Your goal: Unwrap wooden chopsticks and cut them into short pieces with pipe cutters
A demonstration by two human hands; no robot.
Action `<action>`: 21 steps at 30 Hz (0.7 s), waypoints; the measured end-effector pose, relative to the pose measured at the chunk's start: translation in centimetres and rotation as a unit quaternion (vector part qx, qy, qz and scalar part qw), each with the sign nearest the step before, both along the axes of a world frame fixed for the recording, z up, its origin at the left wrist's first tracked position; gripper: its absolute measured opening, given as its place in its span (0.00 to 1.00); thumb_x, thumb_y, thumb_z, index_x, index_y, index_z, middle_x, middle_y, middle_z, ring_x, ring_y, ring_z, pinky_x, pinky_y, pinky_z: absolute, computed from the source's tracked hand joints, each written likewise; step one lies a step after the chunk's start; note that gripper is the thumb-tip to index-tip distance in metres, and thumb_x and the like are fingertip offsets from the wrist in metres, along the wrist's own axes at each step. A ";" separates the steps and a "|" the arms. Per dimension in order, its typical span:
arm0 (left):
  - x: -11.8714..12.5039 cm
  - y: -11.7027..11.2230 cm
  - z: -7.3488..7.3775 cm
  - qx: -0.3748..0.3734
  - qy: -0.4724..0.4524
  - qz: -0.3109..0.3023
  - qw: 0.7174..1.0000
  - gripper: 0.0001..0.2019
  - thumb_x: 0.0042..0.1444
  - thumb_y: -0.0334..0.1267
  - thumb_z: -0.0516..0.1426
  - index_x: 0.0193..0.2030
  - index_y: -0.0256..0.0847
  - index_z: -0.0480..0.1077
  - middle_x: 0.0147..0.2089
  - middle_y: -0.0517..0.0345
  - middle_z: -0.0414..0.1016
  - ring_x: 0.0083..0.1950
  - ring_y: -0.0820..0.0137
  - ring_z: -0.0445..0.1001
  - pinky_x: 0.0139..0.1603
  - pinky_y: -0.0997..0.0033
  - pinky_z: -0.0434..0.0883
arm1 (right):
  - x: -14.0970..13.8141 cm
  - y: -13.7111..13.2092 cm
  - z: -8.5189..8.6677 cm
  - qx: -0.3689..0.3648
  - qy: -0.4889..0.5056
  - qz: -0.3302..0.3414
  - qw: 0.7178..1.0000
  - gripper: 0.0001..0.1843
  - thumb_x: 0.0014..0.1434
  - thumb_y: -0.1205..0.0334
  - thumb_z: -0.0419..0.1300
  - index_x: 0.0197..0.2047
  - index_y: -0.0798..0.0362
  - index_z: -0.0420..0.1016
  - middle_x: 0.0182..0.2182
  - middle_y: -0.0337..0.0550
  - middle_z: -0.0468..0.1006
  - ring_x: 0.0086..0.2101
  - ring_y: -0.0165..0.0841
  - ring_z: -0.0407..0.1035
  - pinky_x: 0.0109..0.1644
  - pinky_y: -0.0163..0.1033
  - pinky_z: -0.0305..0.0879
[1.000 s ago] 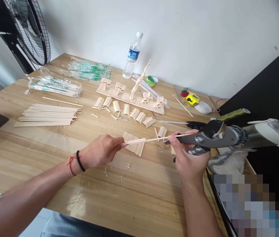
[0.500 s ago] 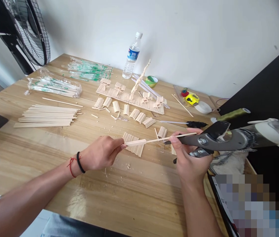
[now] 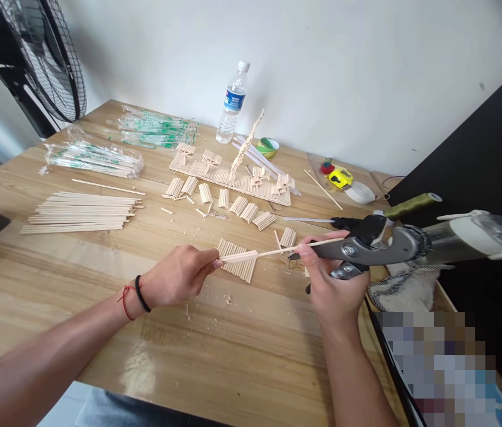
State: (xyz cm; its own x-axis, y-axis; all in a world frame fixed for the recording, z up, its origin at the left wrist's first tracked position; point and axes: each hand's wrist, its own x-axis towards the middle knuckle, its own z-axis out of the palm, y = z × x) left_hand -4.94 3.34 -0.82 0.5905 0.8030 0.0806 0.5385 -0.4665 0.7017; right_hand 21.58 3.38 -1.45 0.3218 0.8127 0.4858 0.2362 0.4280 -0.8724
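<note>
My left hand (image 3: 191,270) is closed, pinching the left end of a few short wooden sticks (image 3: 239,257) laid side by side. From them a long thin wooden stick (image 3: 277,251) runs to my right hand (image 3: 333,290). That hand pinches the stick between thumb and fingers, and its palm is wrapped around a grey bolted tool (image 3: 377,248) resembling pliers or a cutter. Whether the tool's jaws are closed is unclear. Beneath the held sticks lies a flat panel of glued sticks (image 3: 248,273). Smaller stick panels (image 3: 238,206) lie in a row beyond it.
A stick-built model (image 3: 215,172) stands toward the wall, near a water bottle (image 3: 232,110). Loose sticks (image 3: 77,213) and bagged sticks (image 3: 95,155) occupy the left. A glue gun (image 3: 344,223), yellow tape measure (image 3: 339,177) and thread spool (image 3: 413,206) are at right; a fan (image 3: 50,53) is upper left.
The whole view has shifted slightly leftward. Both hands keep the same grip on the sticks, and the grey tool has moved a little left in view with my right hand.
</note>
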 end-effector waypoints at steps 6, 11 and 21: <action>0.1 -0.1 0.3 -0.020 -0.008 0.023 1.000 0.16 0.71 0.39 0.46 0.29 0.44 0.51 0.22 0.68 0.50 0.23 0.73 0.46 0.28 0.68 0.46 | 0.6 0.0 0.5 0.016 -0.048 -0.012 0.999 0.12 0.67 0.53 0.63 0.49 0.51 0.74 0.32 0.41 0.79 0.34 0.37 0.76 0.48 0.46 0.73; 0.0 -0.2 0.9 -0.042 -0.040 0.053 0.997 0.17 0.72 0.41 0.45 0.29 0.44 0.51 0.22 0.68 0.51 0.24 0.73 0.48 0.28 0.68 0.49 | 0.8 -0.1 0.8 0.018 -0.122 -0.024 0.992 0.14 0.71 0.55 0.58 0.35 0.52 0.77 0.33 0.44 0.78 0.37 0.38 0.74 0.47 0.45 0.70; 0.3 -0.5 1.4 -0.069 -0.061 0.080 0.993 0.19 0.72 0.47 0.44 0.28 0.44 0.54 0.21 0.69 0.54 0.23 0.74 0.51 0.26 0.70 0.51 | 0.1 -0.8 0.2 0.020 -0.291 0.014 0.956 0.03 0.67 0.62 0.61 0.43 0.50 0.76 0.37 0.45 0.81 0.40 0.39 0.78 0.47 0.42 0.71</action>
State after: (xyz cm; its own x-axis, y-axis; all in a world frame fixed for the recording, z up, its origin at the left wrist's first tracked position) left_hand -4.60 2.83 0.63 0.4466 0.8944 0.0269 0.5049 -0.2767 0.8176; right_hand 21.69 2.55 -1.24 -0.0342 0.7936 0.6075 0.6642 0.4722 -0.5795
